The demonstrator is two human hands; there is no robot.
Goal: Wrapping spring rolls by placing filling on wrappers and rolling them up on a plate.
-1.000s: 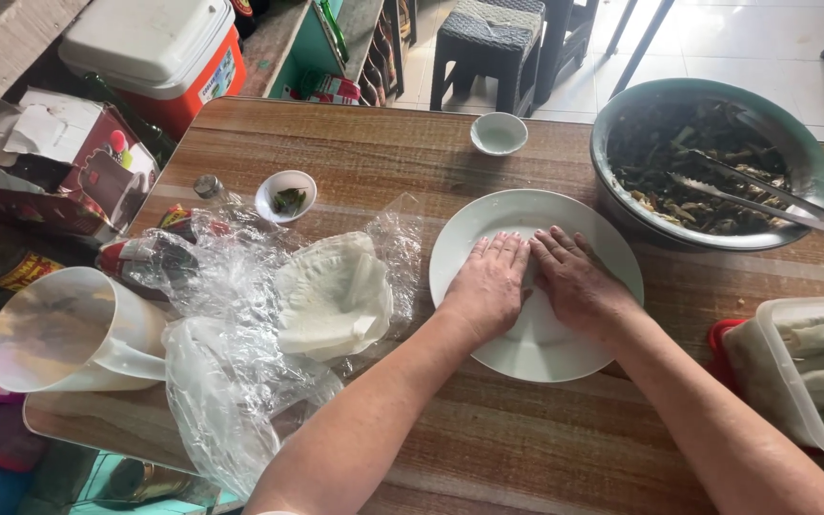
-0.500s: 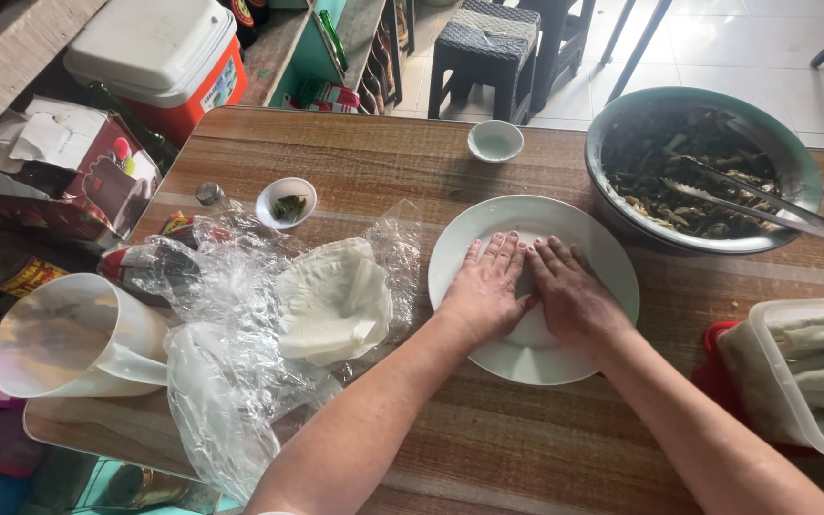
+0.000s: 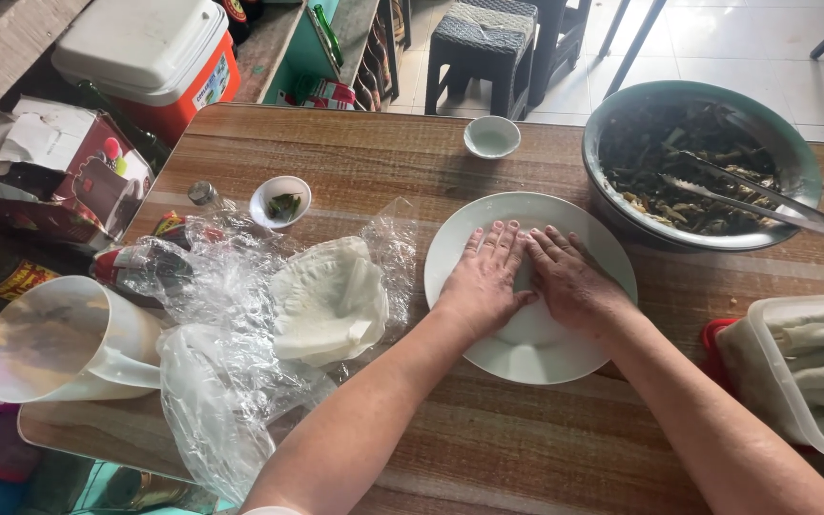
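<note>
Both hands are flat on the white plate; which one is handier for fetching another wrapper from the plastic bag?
Probably the left hand: the wrappers lie on its side, beside the plate. The right hand would have to cross over.

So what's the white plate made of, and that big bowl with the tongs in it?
The white plate under both hands looks like glazed ceramic, though it could be melamine: smooth, with soft shine. The big bowl looks like metal: grey, dull-gleaming rim. The tongs seem steel, thin and silvery.
</note>
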